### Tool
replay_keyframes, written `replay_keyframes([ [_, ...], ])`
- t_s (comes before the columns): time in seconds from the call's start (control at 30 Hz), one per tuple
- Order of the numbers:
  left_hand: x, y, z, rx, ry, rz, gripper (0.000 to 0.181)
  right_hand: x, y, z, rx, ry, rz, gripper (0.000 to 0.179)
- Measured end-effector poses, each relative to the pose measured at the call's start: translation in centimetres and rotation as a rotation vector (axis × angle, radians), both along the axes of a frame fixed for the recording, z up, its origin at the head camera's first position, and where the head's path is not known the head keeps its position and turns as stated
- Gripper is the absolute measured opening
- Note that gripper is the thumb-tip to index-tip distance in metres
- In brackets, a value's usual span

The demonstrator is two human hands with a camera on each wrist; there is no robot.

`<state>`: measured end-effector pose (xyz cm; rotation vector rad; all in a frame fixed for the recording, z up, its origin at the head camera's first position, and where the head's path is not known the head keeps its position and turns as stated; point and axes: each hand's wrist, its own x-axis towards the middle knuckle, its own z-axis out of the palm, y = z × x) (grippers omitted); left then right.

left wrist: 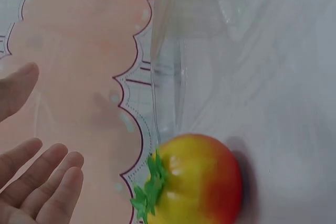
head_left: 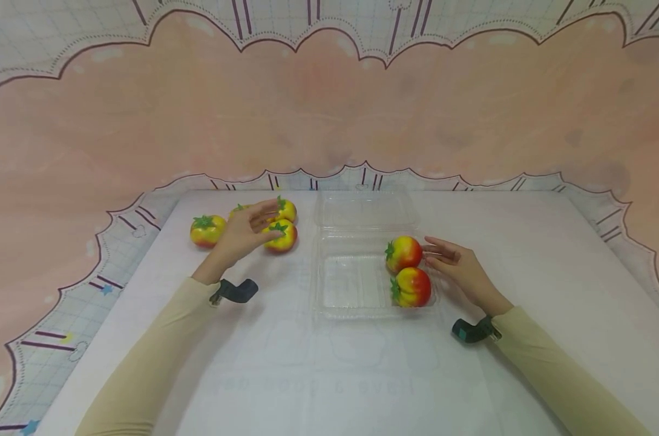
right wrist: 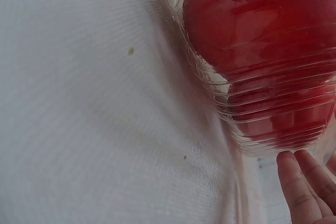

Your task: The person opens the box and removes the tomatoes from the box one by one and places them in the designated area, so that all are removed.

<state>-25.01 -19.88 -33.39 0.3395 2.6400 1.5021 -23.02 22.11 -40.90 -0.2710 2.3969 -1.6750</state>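
Observation:
On the left, my left hand (head_left: 241,235) is held over several yellow-and-red tomatoes, its fingers and thumb spread with nothing between them. Nearest its thumb is the front tomato (head_left: 283,240); another tomato (head_left: 288,209) lies behind, by the fingertips. In the left wrist view one tomato (left wrist: 202,179) with a green leafy top shows beside the hand. A clear plastic box (head_left: 351,281) lies open, with a back tomato (head_left: 403,253) and a front tomato (head_left: 412,287) along its right side. My right hand (head_left: 460,266) has its fingertips right at the box's ribbed side wall (right wrist: 283,93).
The clear lid (head_left: 364,211) of the box lies folded back behind it. Left of my left hand sits a further tomato (head_left: 206,232), and one tomato (head_left: 238,208) is partly hidden behind that hand. A white cloth (head_left: 329,369) covers the table; a patterned curtain (head_left: 329,109) hangs behind.

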Motion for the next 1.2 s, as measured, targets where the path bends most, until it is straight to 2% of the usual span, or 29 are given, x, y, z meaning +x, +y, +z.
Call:
replay_keyframes([
  [0.2, 0.2, 1.3, 0.2, 0.071, -0.032, -0.074, 0.063, 0.0, 0.0, -0.1, -0.016, 0.001, 0.002, 0.055],
  [0.47, 0.3, 2.8, 0.7, 0.062, 0.018, -0.138, 0.063, 0.0, 0.1, -0.1, 0.003, 0.0, -0.001, 0.055],
  [0.57, 0.2, 3.3, 0.9, 0.073, 0.013, -0.155, 0.063, 0.1, 0.1, -0.1, 0.003, 0.002, -0.001, 0.054],
  [0.87, -0.2, 5.2, 1.2, 0.022, 0.016, -0.198, 0.063, 0.2, 0.0, 0.0, -0.001, 0.01, 0.002, 0.054],
  [1.2, -0.2, 7.3, 1.3, 0.049, 0.039, -0.273, 0.06, -0.1, 0.1, -0.2, 0.004, 0.015, 0.008, 0.054],
])
